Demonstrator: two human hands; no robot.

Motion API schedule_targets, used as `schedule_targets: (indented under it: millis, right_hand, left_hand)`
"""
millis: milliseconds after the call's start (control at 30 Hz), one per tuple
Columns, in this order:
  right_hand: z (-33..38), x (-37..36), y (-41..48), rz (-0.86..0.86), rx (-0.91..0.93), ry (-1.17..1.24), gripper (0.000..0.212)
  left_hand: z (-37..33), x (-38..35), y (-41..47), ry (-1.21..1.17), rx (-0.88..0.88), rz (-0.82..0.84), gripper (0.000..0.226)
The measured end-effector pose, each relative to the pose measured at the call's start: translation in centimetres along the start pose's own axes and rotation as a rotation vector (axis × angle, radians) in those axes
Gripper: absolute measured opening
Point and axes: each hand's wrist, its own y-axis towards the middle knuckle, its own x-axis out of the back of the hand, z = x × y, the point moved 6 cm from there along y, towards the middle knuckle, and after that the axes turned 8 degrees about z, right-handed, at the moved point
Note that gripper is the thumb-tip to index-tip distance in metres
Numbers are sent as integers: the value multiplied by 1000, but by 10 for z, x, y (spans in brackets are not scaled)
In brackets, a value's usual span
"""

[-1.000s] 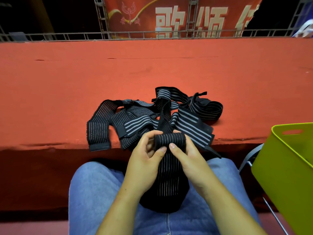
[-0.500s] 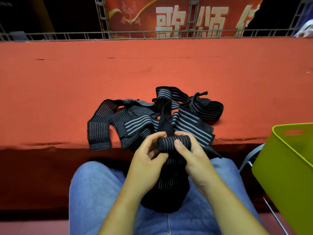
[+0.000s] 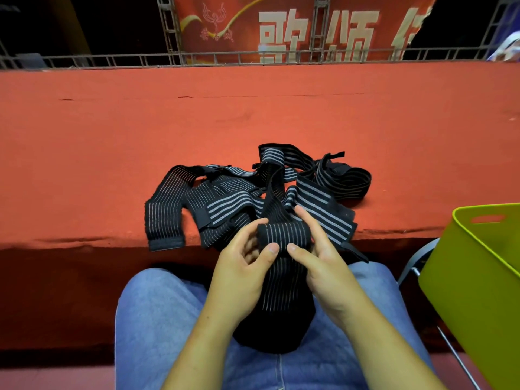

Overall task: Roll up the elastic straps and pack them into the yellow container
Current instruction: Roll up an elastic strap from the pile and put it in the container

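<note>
A: Head view: what are the hands on?
B: Both hold one strap (image 3: 284, 235) just in front of the near edge of the red table (image 3: 112, 150). Its top is wound into a short roll, and the loose length hangs down onto a lap in blue jeans (image 3: 157, 319).
A: How do they grip it?
B: The left hand (image 3: 242, 266) has its thumb under the roll and its fingers curled behind it. The right hand (image 3: 323, 266) pinches the other end, with the thumb below and the fingers lying over the top, only partly bent.
A: The other straps?
B: A tangled pile (image 3: 225, 198) lies on the table at its near edge, with one end drooping over that edge.
A: And the container?
B: The yellow container (image 3: 478, 277) sits in front of the table's near edge, off to the right and well apart from the hands; I cannot tell what is inside
</note>
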Motion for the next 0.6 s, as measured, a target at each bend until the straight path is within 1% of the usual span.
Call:
schedule_targets:
  millis: [133, 267, 333, 433, 600]
  right_hand:
    - [-5, -1, 3, -27, -15, -7, 66]
    - [-5, -1, 3, -57, -12, -85, 51]
    - [-6, -1, 3, -70, -34, -118, 51]
    - [-9, 3, 3, -109, -61, -130, 59]
    - [-13, 7, 4, -122, -62, -61, 51]
  left_hand:
    - [-1, 2, -1, 70, -43, -14, 45]
    - [-4, 3, -1, 173, -75, -14, 47]
    - [-6, 3, -2, 201, -85, -13, 47]
    - [-6, 1, -2, 202, -84, 2, 47]
    - [-5, 1, -1, 183, -75, 19, 47]
